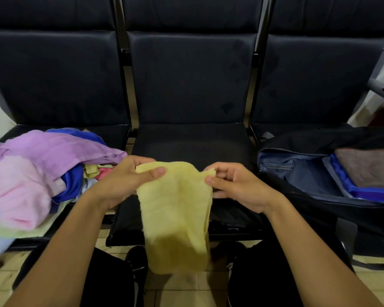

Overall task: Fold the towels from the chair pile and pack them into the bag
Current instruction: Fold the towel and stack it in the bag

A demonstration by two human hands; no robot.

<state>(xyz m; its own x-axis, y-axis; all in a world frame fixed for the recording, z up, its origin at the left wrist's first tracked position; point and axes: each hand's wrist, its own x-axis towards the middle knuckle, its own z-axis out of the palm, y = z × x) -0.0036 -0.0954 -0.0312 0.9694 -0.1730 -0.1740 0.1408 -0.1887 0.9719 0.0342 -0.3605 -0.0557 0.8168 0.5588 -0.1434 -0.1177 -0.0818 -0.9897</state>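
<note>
- Yellow towel (175,209) up in the air, clear of the middle seat (191,140), hanging just past that seat's front edge.
- Pinched at its two top corners: left hand (124,180) with thumb pressed over one corner, right hand (235,185) nipping the other between thumb and fingertips. Both clamped on cloth, neither slack.
- Soft terry by the look of it, light, floppy, no stiffness at all; sags in the middle of the top edge and drapes freely below.
- Not slippery, not fragile; likely to cling to itself a little, so folds should stay put once pressed.
- Best taken by corners or along a hem, just as now; a grab at the middle would only bunch it.
- Long axis straight down, from the top edge between the hands to the loose bottom hem near the shoes (138,262) and the floor (177,289).
- Top edge running left to right, roughly level, parallel to the seat's front edge.
- Looks already doubled lengthwise, judging by the narrow width, though hard to be sure.
- Pile of towels (31,178) heaped on the left seat, pinks, purples and blue, spilling over its front edge.
- Bag (319,173) lying open on the right seat, a brown folded towel (361,167) and blue cloth already inside.
</note>
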